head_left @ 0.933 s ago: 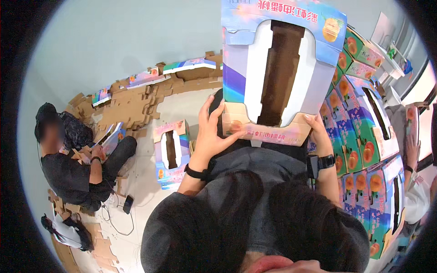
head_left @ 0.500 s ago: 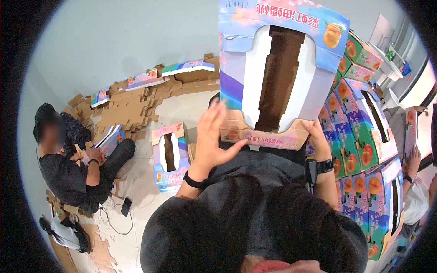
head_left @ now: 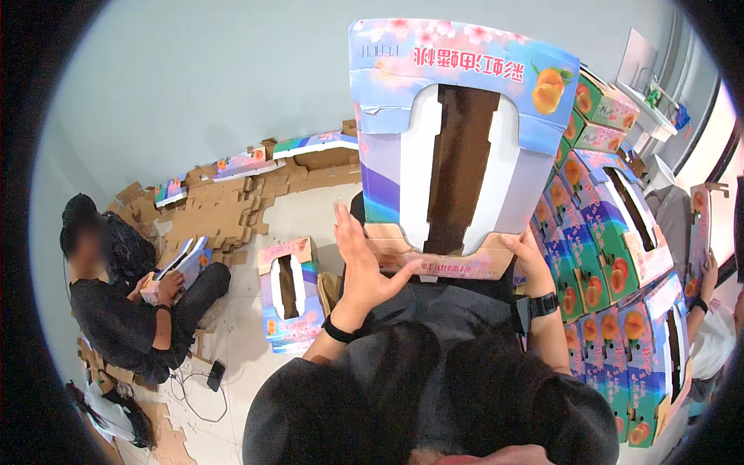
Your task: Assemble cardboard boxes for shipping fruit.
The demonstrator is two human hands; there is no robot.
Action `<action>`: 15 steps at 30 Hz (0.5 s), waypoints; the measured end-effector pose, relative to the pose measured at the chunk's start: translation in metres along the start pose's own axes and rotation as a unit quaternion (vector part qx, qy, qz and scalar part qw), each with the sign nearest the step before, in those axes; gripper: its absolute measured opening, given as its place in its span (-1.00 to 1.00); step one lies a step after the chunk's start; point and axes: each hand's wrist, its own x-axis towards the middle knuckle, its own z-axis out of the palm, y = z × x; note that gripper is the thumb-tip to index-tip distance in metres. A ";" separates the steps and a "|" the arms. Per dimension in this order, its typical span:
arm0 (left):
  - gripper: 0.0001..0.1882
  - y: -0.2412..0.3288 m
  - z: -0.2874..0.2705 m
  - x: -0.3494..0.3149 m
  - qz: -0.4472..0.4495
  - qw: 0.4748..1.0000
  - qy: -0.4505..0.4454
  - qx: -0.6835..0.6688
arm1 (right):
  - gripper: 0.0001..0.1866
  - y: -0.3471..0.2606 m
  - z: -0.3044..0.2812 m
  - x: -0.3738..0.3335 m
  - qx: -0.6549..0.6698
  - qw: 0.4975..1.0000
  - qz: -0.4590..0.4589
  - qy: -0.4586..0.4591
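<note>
A printed cardboard fruit box [head_left: 469, 74], pink and blue with peach pictures, is held up in front of me. White inner panels and a long brown slot show in its cut-out face. My right hand [head_left: 528, 256] grips its lower right corner, thumb on the front and the other fingers mostly hidden behind. At the lower left corner, my left hand [head_left: 363, 260] is open, fingers stretched upward and thumb reaching along the bottom flap [head_left: 457, 266].
A similar box [head_left: 288, 291] lies on the floor to the left. Stacked boxes [head_left: 601, 232] stand close on my right. Flattened cardboard [head_left: 205, 209] lines the wall. At left a seated person [head_left: 116, 310] handles another box; a phone [head_left: 216, 375] and cable lie nearby. More people are at the edges.
The box has come down and slightly left, and both my hands have moved with it. My left hand stays spread beside its corner. The seated person's hands and box have shifted.
</note>
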 end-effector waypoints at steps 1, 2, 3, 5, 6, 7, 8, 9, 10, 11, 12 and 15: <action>0.26 -0.002 0.005 0.005 -0.041 0.998 0.008 -0.053 | -0.08 0.001 -0.003 -0.002 -0.009 1.000 0.001 0.011; 0.23 -0.003 0.011 0.011 -0.082 0.991 0.015 -0.105 | -0.07 0.002 -0.006 -0.004 -0.018 1.000 0.002 0.022; 0.15 -0.004 0.015 0.017 -0.079 0.990 0.023 -0.115 | -0.07 0.003 -0.008 -0.006 -0.019 0.999 -0.001 0.026; 0.03 -0.007 0.015 0.026 -0.095 0.985 0.035 -0.142 | -0.04 0.004 -0.008 -0.006 -0.030 0.999 -0.003 0.021; -0.10 -0.009 0.016 0.032 -0.112 0.978 0.046 -0.172 | -0.04 0.004 -0.008 -0.005 -0.029 0.999 -0.004 0.020; -0.21 -0.011 0.017 0.035 -0.130 0.969 0.056 -0.201 | -0.04 0.004 -0.008 -0.005 -0.037 0.999 -0.001 0.018; -0.21 -0.013 0.018 0.041 -0.131 0.969 0.057 -0.200 | -0.03 0.003 -0.007 -0.004 -0.045 0.999 0.003 0.017; -0.26 -0.015 0.020 0.047 -0.183 0.934 0.076 -0.296 | -0.03 0.002 -0.005 -0.005 -0.045 0.999 0.003 0.016; -0.31 -0.015 0.022 0.049 -0.233 0.887 0.094 -0.388 | -0.03 -0.001 -0.002 -0.007 -0.046 0.999 0.005 0.019; -0.29 -0.016 0.026 0.045 -0.229 0.915 0.081 -0.321 | -0.03 -0.002 0.000 -0.008 -0.047 0.999 0.006 0.022; -0.29 -0.011 0.025 0.047 -0.227 0.916 0.082 -0.319 | -0.03 0.000 -0.001 -0.008 -0.045 0.999 0.004 0.021; -0.21 0.000 0.024 0.052 -0.160 0.945 0.099 -0.269 | -0.03 0.006 -0.007 -0.007 -0.041 0.999 -0.007 0.027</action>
